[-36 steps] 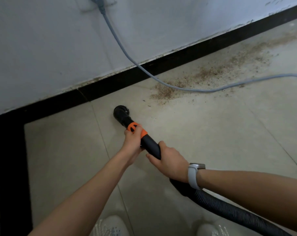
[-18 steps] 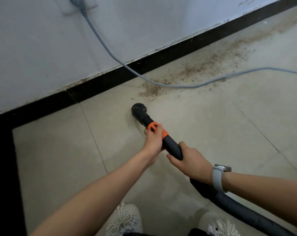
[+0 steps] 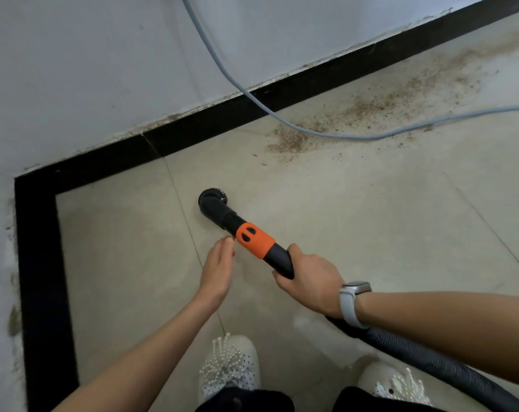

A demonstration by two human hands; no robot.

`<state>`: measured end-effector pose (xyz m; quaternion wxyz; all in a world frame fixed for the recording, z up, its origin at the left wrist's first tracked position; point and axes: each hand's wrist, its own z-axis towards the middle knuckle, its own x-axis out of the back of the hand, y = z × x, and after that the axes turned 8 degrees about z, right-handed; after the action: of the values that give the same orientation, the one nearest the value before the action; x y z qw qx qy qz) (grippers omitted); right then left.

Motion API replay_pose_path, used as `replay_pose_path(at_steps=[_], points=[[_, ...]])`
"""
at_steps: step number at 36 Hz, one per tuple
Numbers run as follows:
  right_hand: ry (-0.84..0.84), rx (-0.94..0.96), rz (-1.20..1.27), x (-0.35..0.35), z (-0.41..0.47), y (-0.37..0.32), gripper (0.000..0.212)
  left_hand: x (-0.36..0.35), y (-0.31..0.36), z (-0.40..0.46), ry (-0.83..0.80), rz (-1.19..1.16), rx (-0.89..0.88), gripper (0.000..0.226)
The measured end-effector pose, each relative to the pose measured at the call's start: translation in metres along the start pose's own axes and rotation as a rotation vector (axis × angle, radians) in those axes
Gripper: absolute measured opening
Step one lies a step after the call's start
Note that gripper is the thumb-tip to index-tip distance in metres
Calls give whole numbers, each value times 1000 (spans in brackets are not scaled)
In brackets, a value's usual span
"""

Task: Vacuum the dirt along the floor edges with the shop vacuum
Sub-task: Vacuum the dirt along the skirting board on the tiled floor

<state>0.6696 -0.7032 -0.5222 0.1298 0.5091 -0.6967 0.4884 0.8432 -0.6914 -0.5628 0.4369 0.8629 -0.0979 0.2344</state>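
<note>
we've got the vac wand [image 3: 261,248] in our right hand [image 3: 310,281], fingers wrapped round the black tube just behind the orange collar [image 3: 254,239]. our left hand [image 3: 218,267] is off the wand, fingers loosely open, hovering just beside the collar w/o touching it. the round brush nozzle [image 3: 213,199] sits on or just above bare tile, can't tell which, near the corner where the black baseboard [image 3: 193,130] turns. the ribbed hose [image 3: 424,356] trails back under our right forearm toward the btm right.

step in hand, as we judge it: between passes. the tile round the nozzle looks clean, while the dirt [image 3: 356,114] lies well apart, up and to the right, in a brown band along the wall edge. so prob most of the job is left.

next move calls for swinging the nozzle right & fwd to the near end of that band, then running it along the baseboard. watch the grey cord [image 3: 311,130]: it lies across the dirt, so we may need the free left hand to lift it clear, or the brush could snag on it.
</note>
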Motion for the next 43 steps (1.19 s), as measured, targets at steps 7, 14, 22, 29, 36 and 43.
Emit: replay_pose_path(at_steps=[7, 14, 22, 29, 36, 43], points=[[-31, 45, -79, -1, -16, 20, 22, 35, -53, 26, 119, 621, 221, 76], [-4, -40, -71, 6, -17, 41, 22, 29, -68, 37, -117, 880, 214, 111], [246, -272, 69, 56, -2, 76, 21, 29, -69, 40, -106, 900, 200, 113], [89, -81, -45, 31, -3, 40, 22, 29, -68, 40, -95, 900, 200, 111], [33, -41, -81, 18, 12, 19, 27, 28, -64, 41, -86, 894, 238, 109], [257, -247, 66, 61, 22, 55, 20, 14, -48, 50, 11, 837, 264, 98]])
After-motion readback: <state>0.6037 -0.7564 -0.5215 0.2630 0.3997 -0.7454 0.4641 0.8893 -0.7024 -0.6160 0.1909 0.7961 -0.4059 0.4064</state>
